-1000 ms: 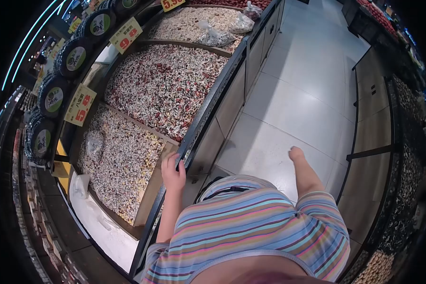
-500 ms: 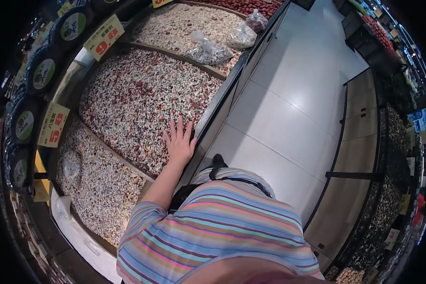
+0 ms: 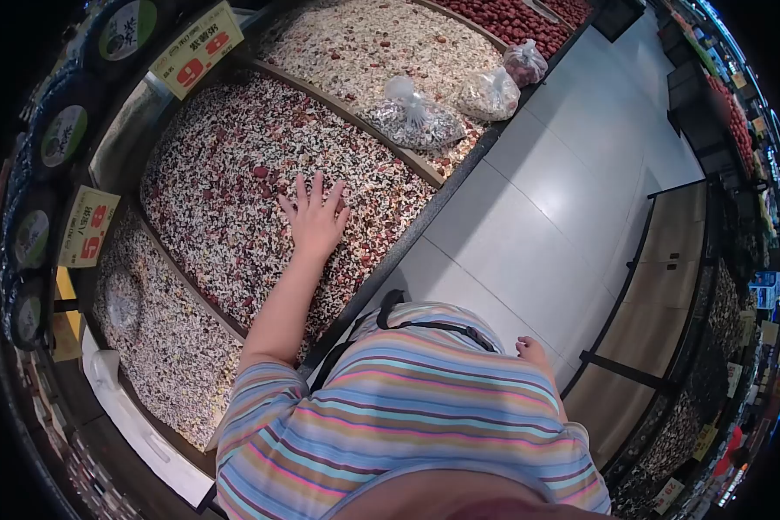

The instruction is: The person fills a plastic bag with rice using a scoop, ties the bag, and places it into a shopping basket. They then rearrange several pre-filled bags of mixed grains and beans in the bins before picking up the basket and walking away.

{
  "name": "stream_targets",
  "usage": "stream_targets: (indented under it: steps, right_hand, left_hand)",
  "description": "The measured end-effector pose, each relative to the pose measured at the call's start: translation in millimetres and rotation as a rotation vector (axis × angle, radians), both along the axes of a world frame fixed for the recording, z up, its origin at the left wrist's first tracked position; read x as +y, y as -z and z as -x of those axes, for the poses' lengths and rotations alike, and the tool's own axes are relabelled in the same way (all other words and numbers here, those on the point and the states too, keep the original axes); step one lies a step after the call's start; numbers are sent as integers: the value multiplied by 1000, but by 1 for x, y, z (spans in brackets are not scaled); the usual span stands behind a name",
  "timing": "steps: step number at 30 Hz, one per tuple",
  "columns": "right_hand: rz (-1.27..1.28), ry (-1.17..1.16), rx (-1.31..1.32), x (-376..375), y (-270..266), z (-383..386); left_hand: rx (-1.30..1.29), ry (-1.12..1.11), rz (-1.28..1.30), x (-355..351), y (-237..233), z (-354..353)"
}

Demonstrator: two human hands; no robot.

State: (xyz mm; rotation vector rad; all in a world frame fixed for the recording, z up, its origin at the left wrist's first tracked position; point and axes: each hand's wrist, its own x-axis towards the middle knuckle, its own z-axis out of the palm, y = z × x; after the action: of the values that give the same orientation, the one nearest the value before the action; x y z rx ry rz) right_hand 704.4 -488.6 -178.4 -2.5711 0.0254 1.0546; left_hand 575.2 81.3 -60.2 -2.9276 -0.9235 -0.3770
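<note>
From afar, I held the left hand [image 3: 315, 229] spread wide over the mixed grain [image 3: 225, 195] between two dividers [image 3: 352, 115], could not read the grip of the right hand [image 3: 531, 349], and judged the grain light, loose and slippery, best scooped in a cupped palm.

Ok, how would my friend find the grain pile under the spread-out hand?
Find the grain display beside the floor. Between two dividers, under the left hand, is the grain pile: darker and redder than the piles on either side.
</note>
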Motion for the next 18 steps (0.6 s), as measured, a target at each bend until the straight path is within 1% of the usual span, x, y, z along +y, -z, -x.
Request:
stream_targets:
  steps: [3, 7, 9, 10, 11, 12, 14, 16, 17, 18]
  right_hand:
    - [153, -226, 27, 3, 13, -35]
    - [135, -299, 9, 20, 33, -98]
    - [114, -361, 20, 39, 43, -141]
    - [97, -418, -24, 50, 47, -166]
    - [82, -476, -69, 65, 51, -191]
    - [70, -535, -109, 79, 54, -217]
    - [54, -602, -129, 116, 50, -282]
    - [-74, -592, -277, 163, 24, -344]
    - [-181, -550, -368, 187, 8, -374]
    - [-286, -506, -459, 210, -11, -402]
  left_hand:
    - [84, -129, -40, 31, -10, 6]
    - [81, -313, -39, 73, -20, 5]
    - [50, -360, -46, 99, -14, 8]
    - [30, -381, -48, 111, -10, 6]
    - [62, -430, -65, 118, -12, 3]
    - [45, -452, -37, 136, 0, 7]
    - [68, -591, 90, 134, -14, -7]
    - [153, -728, 92, 128, -22, -25]
    - [185, -801, 92, 126, -24, -35]
    - [126, -810, 75, 124, -21, -40]
